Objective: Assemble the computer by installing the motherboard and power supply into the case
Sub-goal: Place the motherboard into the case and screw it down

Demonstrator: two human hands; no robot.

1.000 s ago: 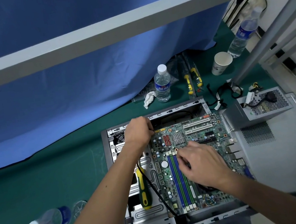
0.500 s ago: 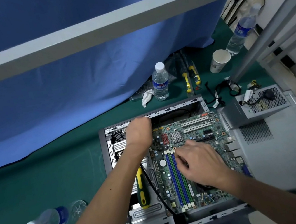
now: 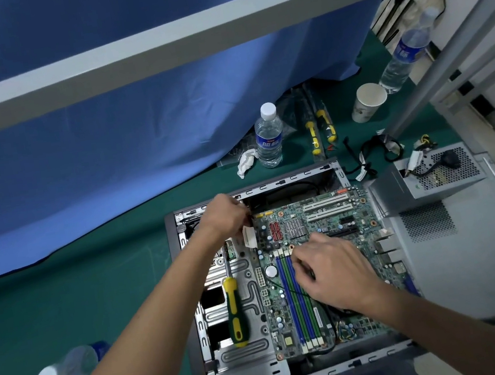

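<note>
Now the motherboard point(image 3: 322, 259) lies flat inside the open case point(image 3: 189, 297) on the green mat point(image 3: 65, 313). Left hand point(image 3: 226, 216) pinches a white connector point(image 3: 249, 237) at the board's upper-left edge. Right hand point(image 3: 334, 271) rests on the board, fingers curled beside the 4 memory slots; whether it grips anything cannot be told. Beside the case sits the power supply point(image 3: 426, 178), and a screwdriver point(image 3: 234, 309) lies in the drive bay.

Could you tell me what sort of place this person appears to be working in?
Probably a makeshift computer repair or assembly bench: an open computer case holding a motherboard lies on a green mat, a power supply and screwdriver nearby, a blue curtain behind.
</note>
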